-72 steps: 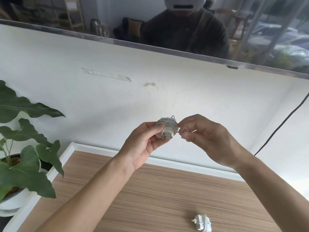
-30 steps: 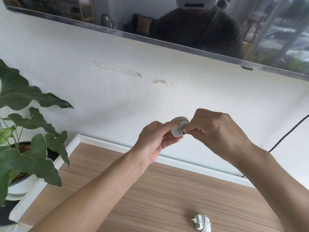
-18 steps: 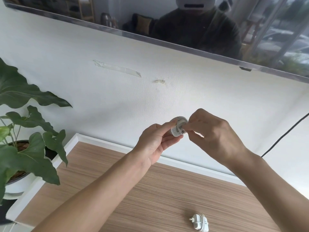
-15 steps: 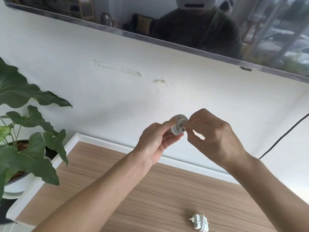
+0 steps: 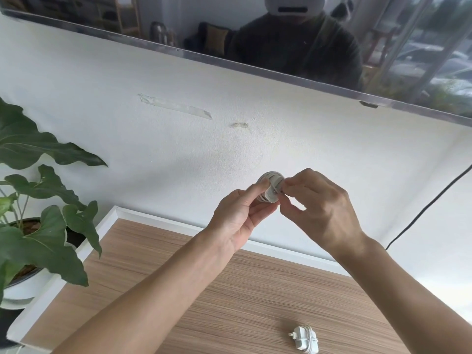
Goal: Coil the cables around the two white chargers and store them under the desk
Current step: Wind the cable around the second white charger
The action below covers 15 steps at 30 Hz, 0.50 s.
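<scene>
white charger (image 5: pixel 270 187) with its cable already wound round it sits pinched in the left hand (image 5: pixel 241 215), thumb on the near side and fingers curled behind, held up in the air above the counter (image 5: pixel 204 277). right hand (image 5: pixel 320 208) is touching it from the right, fingertips (image 5: pixel 286 184) closed on what looks like the loose cable end, though the bit they hold is too small to make out. so the whole thing turns on that: the charger lies directly left of the right fingertips, touching, and the wraps run round it roughly up and down as seen from here. my guess is the tail just needs tucking under a wrap, and the right hand is the one placed for it.

second charger (image 5: pixel 304 343), also wrapped, lies flat on the wood below and a little right of both hands, near the counter's front edge, well apart from them. looks done to me.

room-wise: lots of bare wood under the hands, wall (image 5: pixel 178 154) close behind them, potted plant (image 5: pixel 38 226) well off to the left, black cord (image 5: pixel 429 208) hanging down the wall to the right. nothing crowds the hands. under the counter isn't in view, so can't say what the storage spot looks like.
</scene>
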### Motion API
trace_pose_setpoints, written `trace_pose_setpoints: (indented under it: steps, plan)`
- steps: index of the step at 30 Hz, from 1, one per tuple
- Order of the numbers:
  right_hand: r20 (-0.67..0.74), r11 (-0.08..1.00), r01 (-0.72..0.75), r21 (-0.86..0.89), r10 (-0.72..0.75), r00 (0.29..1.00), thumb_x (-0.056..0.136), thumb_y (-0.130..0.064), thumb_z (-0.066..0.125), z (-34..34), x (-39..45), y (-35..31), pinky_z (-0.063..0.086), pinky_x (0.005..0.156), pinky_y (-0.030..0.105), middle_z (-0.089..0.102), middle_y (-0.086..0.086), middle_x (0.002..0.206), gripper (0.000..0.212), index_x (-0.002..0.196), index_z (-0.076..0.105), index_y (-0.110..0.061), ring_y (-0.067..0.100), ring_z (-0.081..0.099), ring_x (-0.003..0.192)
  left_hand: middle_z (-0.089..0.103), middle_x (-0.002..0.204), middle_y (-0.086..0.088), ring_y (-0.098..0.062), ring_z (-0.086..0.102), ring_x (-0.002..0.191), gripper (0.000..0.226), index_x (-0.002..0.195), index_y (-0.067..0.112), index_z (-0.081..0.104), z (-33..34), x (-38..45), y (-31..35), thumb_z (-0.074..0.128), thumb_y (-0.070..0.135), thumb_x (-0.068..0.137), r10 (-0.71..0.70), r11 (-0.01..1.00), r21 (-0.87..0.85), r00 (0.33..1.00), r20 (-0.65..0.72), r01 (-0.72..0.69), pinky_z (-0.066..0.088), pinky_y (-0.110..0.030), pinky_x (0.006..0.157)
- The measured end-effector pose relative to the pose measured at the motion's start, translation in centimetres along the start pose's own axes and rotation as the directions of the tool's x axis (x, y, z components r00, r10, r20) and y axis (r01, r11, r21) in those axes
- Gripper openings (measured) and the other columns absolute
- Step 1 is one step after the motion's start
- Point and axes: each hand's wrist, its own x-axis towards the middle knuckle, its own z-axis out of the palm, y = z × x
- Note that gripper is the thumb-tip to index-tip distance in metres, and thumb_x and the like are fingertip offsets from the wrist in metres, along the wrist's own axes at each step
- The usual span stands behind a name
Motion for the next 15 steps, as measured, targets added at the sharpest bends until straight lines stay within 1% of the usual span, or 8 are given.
trace_pose_setpoints:
  steps: [2, 5, 6, 8, 9, 10, 12, 15]
  plan:
    - [-0.008, 0.999, 0.015, -0.031, -0.015, 1.0, 0.086, -0.01, 0.076, 0.3, 0.1, -0.1, 0.05, 0.05, 0.036, 0.069, 0.006, 0.084, 0.009, 0.078, 0.075, -0.006, 0.025, 0.064, 0.067, 0.075, 0.089, -0.017, -0.023, 0.076, 0.083, 0.017, 0.096, -0.002, 0.075, 0.0, 0.0, 0.0, 0.076, 0.014, 0.09, -0.013, 1.0, 0.007, 1.0, 0.009, 0.013, 0.064, -0.032, 0.085]
    - [-0.015, 0.999, 0.003, -0.032, -0.004, 1.0, 0.086, -0.01, 0.076, 0.7, 0.3, -0.1, 0.049, 0.049, 0.035, 0.067, 0.006, 0.082, 0.011, 0.075, 0.074, -0.007, 0.025, 0.062, 0.066, 0.075, 0.092, -0.018, -0.023, 0.076, 0.082, 0.016, 0.094, -0.001, 0.077, 0.0, 0.2, 0.0, 0.075, 0.014, 0.091, -0.012, 1.0, 0.009, 1.0, 0.01, 0.012, 0.063, -0.034, 0.088]
    - [-0.008, 1.0, -0.022, 0.018, 0.022, 1.0, 0.086, -0.01, 0.077, 0.6, 0.4, 0.0, 0.05, 0.052, 0.034, 0.067, 0.006, 0.083, 0.009, 0.077, 0.075, -0.006, 0.024, 0.063, 0.068, 0.074, 0.095, -0.019, -0.023, 0.076, 0.082, 0.02, 0.101, -0.003, 0.075, -0.1, 0.3, 0.1, 0.075, 0.014, 0.091, -0.011, 1.0, 0.006, 1.0, 0.008, 0.011, 0.063, -0.034, 0.088]
    - [0.031, 0.98, -0.114, 0.164, 0.11, 0.993, 0.086, -0.012, 0.077, 0.4, 0.5, -0.1, 0.051, 0.062, 0.027, 0.067, 0.005, 0.089, 0.006, 0.085, 0.078, -0.006, 0.021, 0.064, 0.075, 0.073, 0.107, -0.025, -0.025, 0.077, 0.084, 0.043, 0.126, -0.006, 0.063, -0.2, 0.4, 0.3, 0.076, 0.014, 0.09, -0.001, 1.0, -0.01, 1.0, 0.013, 0.001, 0.064, -0.034, 0.084]
    - [0.056, 0.963, -0.162, 0.217, 0.154, 0.987, 0.085, -0.011, 0.078, 0.2, 0.5, -0.1, 0.051, 0.067, 0.023, 0.067, 0.004, 0.091, 0.006, 0.089, 0.079, -0.006, 0.019, 0.065, 0.078, 0.072, 0.113, -0.027, -0.027, 0.077, 0.086, 0.051, 0.135, -0.003, 0.057, -0.3, 0.6, 0.4, 0.076, 0.014, 0.09, 0.002, 1.0, -0.015, 1.0, 0.022, -0.001, 0.064, -0.035, 0.083]
    - [0.076, 0.948, -0.201, 0.246, 0.188, 0.979, 0.084, -0.009, 0.08, 0.1, 0.6, -0.2, 0.051, 0.07, 0.021, 0.067, 0.003, 0.093, 0.009, 0.092, 0.079, -0.007, 0.015, 0.065, 0.08, 0.071, 0.114, -0.025, -0.026, 0.077, 0.087, 0.053, 0.138, 0.0, 0.056, -0.4, 0.6, 0.6, 0.075, 0.014, 0.091, 0.006, 1.0, -0.005, 0.999, 0.039, -0.005, 0.064, -0.035, 0.084]
    - [0.101, 0.936, -0.226, 0.269, 0.206, 0.973, 0.082, -0.006, 0.082, -0.2, 0.9, -0.3, 0.052, 0.075, 0.021, 0.067, 0.001, 0.095, 0.015, 0.096, 0.079, -0.009, 0.01, 0.064, 0.082, 0.071, 0.111, -0.02, -0.024, 0.075, 0.088, 0.045, 0.136, 0.003, 0.06, -0.6, 0.6, 0.9, 0.071, 0.014, 0.094, 0.005, 0.999, 0.048, 0.996, 0.085, -0.009, 0.062, -0.035, 0.091]
    - [0.125, 0.946, -0.191, 0.262, 0.164, 0.979, 0.082, -0.006, 0.082, -0.5, 1.1, -0.1, 0.053, 0.079, 0.023, 0.068, 0.0, 0.098, 0.019, 0.1, 0.075, -0.009, 0.013, 0.065, 0.085, 0.072, 0.107, -0.018, -0.026, 0.074, 0.09, 0.043, 0.136, 0.006, 0.056, -0.7, 0.6, 1.3, 0.069, 0.011, 0.095, 0.022, 0.997, 0.076, 0.991, 0.132, -0.033, 0.06, -0.038, 0.096]
